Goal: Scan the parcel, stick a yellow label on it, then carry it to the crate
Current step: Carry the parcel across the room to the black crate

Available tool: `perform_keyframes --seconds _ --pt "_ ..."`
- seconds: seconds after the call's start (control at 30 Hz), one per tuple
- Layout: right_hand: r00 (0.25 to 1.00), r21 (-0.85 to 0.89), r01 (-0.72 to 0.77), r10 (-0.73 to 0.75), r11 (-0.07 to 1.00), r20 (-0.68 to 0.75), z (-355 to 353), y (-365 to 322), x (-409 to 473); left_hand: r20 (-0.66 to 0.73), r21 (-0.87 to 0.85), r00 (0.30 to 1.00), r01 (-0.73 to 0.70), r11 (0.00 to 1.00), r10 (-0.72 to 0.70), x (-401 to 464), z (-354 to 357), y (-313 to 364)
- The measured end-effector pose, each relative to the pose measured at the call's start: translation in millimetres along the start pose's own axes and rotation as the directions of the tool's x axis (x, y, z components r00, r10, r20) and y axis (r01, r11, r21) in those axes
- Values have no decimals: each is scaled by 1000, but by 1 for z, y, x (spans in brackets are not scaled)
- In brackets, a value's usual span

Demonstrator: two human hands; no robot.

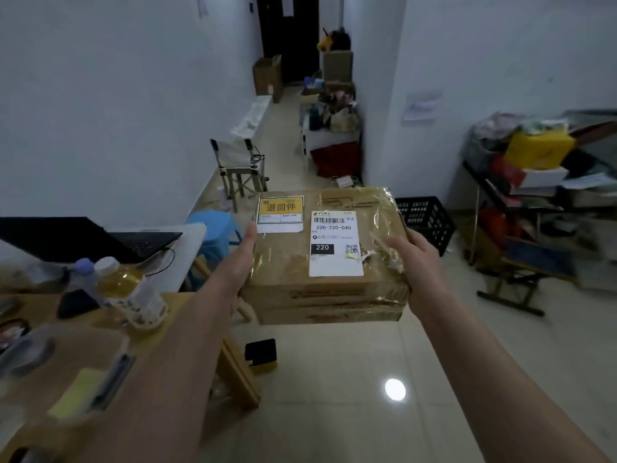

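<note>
I hold a brown cardboard parcel wrapped in clear tape in the air in front of me, above the tiled floor. My left hand grips its left side and my right hand grips its right side. A yellow label sits on the top near the far left corner, and a white shipping label with a barcode lies beside it. Beyond the parcel, a black plastic crate stands on the floor, partly hidden by the parcel's right corner.
A wooden table at my left carries bottles, a clear box and a laptop. A blue stool and a folding chair stand ahead on the left. Cluttered shelves fill the right. A small black device lies on the floor.
</note>
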State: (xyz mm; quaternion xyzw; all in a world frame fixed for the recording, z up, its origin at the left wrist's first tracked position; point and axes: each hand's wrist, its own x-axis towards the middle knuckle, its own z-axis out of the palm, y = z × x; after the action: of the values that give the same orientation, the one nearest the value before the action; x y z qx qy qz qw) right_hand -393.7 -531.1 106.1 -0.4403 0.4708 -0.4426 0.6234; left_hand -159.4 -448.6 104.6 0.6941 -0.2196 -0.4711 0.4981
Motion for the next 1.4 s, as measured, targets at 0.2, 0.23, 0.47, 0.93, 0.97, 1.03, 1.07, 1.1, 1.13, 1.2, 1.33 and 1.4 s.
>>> perform_keyframes --seconds 0.2,0.23,0.47,0.93,0.97,1.03,1.07,1.1,1.13,1.2,1.33,1.4 --pt "998 28 23 -21 999 -62 -27 -8 45 47 13 999 -10 1000 9 47 51 17" --pt "997 35 20 -18 999 -72 -31 -9 52 48 12 999 -13 1000 12 54 58 18" --pt "982 62 28 -16 998 -190 -61 -12 93 175 44 983 -62 997 53 109 106 29" --pt "929 89 69 -32 994 -368 -52 -39 206 365 185 930 -116 976 41 250 158 108" --pt "924 95 70 -29 993 -380 -53 -40 212 374 198 927 -114 973 33 257 163 113" --pt "915 100 72 -26 992 -403 -58 -43 223 390 208 920 -108 972 19 271 174 121" --pt "910 105 75 -24 992 -415 -61 -44 228 401 207 916 -110 972 18 276 181 123" --pt "905 108 75 -23 991 -424 -65 -45 233 412 208 911 -110 972 15 280 187 125" --pt "901 106 73 -20 992 -434 -69 -46 239 423 210 906 -108 972 9 285 194 127" --pt "897 93 69 -21 993 -442 -78 -45 252 442 212 897 -95 973 -9 295 206 128" --pt "898 114 47 8 992 -440 -98 -44 291 423 212 906 -67 975 -30 322 232 130" --pt "908 111 25 24 993 -419 -109 -46 313 413 216 910 -65 974 -31 337 247 134"
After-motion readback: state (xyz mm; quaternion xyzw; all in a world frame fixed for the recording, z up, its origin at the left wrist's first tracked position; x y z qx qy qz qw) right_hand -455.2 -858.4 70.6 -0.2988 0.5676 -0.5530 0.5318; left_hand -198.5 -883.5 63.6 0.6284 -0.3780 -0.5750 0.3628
